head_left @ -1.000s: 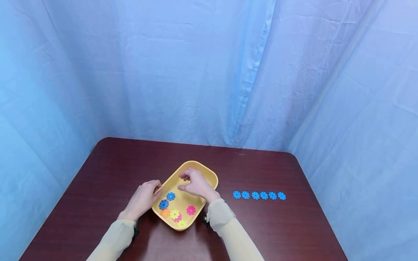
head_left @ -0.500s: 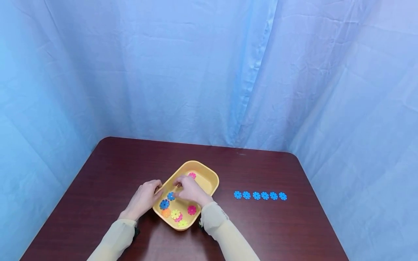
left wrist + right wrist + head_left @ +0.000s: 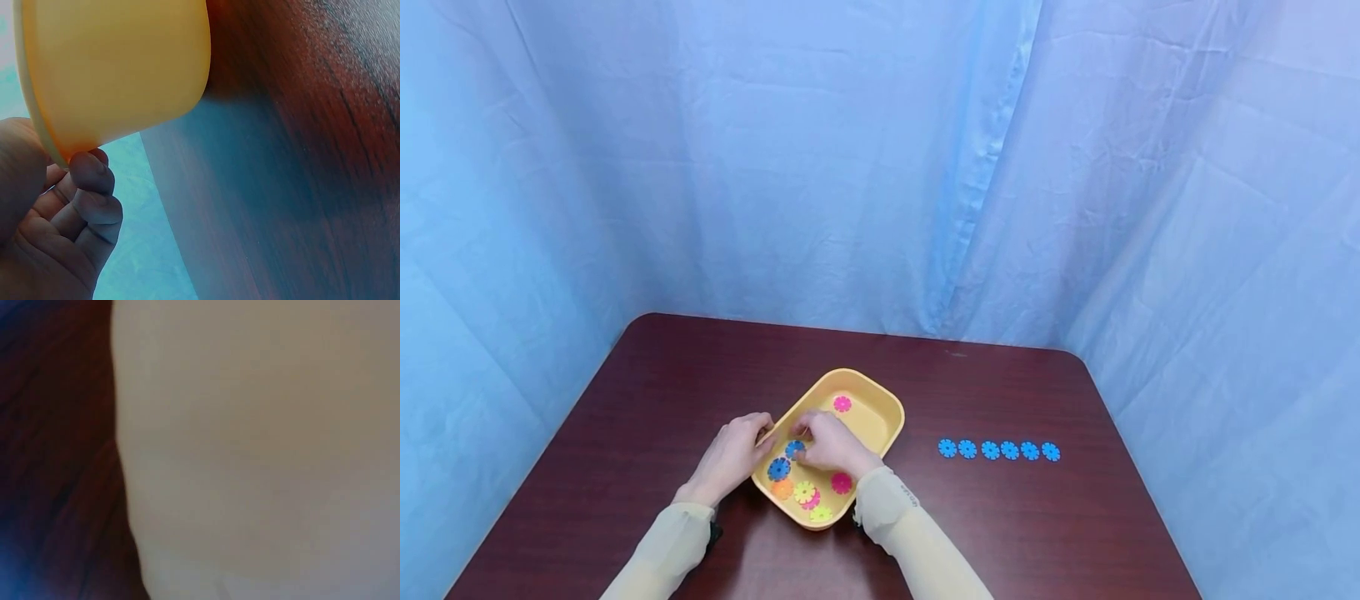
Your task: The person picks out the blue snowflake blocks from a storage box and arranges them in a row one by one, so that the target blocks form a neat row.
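A yellow plastic basket (image 3: 880, 396) sits angled on the table, with flower-shaped plastic discs inside. My left hand (image 3: 735, 454) grips its left rim; in the left wrist view, the curled fingertips (image 3: 92, 172) press the outer wall below the rim. Inside the basket, my right hand (image 3: 835, 443) is bent over a blue flower disc (image 3: 792, 450), its thumb overlapping the disc's right edge and a gap showing between thumb and fingers. Close by lie another blue disc (image 3: 778, 469), an orange disc (image 3: 782, 489) and a yellow disc (image 3: 804, 492). Only blurred sleeve (image 3: 250, 437) fills most of the right wrist view.
A row of several blue flower discs (image 3: 991, 450) lies on the dark wooden table (image 3: 1000, 525), right of the basket. Two pink discs stand apart inside it, one at the far end (image 3: 842, 403) and one near the right wall (image 3: 841, 482). Blue curtains (image 3: 820, 167) surround the table.
My right hand has come toward the near left of the basket, down to the blue disc, uncovering the far pink disc. The left hand keeps its grip on the rim.
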`<control>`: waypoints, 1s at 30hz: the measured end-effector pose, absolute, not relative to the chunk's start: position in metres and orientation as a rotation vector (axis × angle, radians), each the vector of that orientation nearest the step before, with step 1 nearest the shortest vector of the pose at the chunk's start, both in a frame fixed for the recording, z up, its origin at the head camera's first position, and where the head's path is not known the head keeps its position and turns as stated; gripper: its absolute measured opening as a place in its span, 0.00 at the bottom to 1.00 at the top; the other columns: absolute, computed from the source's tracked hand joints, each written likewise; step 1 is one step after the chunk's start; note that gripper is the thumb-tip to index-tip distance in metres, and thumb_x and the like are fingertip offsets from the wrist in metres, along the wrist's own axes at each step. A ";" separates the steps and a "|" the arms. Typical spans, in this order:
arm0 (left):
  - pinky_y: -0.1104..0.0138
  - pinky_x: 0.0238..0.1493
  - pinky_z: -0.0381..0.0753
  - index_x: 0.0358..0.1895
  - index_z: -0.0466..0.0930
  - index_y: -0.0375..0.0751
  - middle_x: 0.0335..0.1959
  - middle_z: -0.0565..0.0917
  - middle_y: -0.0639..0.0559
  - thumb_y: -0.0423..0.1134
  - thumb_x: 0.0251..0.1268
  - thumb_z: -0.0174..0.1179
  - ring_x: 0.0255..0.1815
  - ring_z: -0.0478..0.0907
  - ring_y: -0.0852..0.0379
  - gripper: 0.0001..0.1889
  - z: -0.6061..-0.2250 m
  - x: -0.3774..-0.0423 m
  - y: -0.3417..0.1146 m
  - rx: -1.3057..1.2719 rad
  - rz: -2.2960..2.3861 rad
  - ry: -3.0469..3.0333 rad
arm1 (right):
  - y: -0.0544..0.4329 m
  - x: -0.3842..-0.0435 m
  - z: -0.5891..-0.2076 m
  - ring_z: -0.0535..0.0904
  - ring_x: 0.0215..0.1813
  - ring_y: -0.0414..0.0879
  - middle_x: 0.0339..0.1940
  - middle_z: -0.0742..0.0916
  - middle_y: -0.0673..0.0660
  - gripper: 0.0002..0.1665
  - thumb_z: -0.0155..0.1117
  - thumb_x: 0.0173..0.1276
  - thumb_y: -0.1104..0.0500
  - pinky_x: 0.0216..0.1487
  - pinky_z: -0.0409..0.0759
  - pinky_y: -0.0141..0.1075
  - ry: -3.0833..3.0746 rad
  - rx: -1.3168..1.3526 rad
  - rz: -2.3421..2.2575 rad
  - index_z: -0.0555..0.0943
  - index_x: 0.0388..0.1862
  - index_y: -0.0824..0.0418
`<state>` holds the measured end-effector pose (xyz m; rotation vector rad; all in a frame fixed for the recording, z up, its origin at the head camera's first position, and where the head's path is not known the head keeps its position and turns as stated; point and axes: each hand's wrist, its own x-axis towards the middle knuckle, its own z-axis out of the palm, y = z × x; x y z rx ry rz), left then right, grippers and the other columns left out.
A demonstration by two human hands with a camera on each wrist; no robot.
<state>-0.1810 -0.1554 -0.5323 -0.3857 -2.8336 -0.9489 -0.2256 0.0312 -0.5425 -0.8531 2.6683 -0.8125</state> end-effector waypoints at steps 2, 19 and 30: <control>0.68 0.24 0.69 0.29 0.77 0.44 0.25 0.77 0.55 0.30 0.62 0.68 0.23 0.69 0.61 0.09 -0.532 -0.181 -0.155 -0.385 -0.947 -2.834 | 0.030 -0.225 -0.544 0.79 0.43 0.40 0.42 0.86 0.51 0.17 0.75 0.58 0.61 0.48 0.76 0.27 2.669 -0.879 -0.801 0.85 0.47 0.61; 0.68 0.24 0.68 0.29 0.77 0.44 0.24 0.76 0.56 0.29 0.61 0.69 0.23 0.68 0.60 0.10 -0.531 -0.179 -0.155 -0.392 -0.941 -2.830 | 0.024 -0.221 -0.550 0.76 0.40 0.37 0.41 0.84 0.50 0.19 0.79 0.57 0.57 0.49 0.75 0.26 2.739 -0.978 -0.624 0.85 0.46 0.60; 0.68 0.24 0.67 0.29 0.76 0.45 0.24 0.75 0.56 0.29 0.61 0.68 0.23 0.67 0.60 0.10 -0.530 -0.180 -0.155 -0.391 -0.937 -2.831 | 0.023 -0.221 -0.549 0.75 0.39 0.37 0.39 0.85 0.49 0.17 0.77 0.58 0.56 0.47 0.75 0.26 2.747 -1.009 -0.573 0.85 0.45 0.60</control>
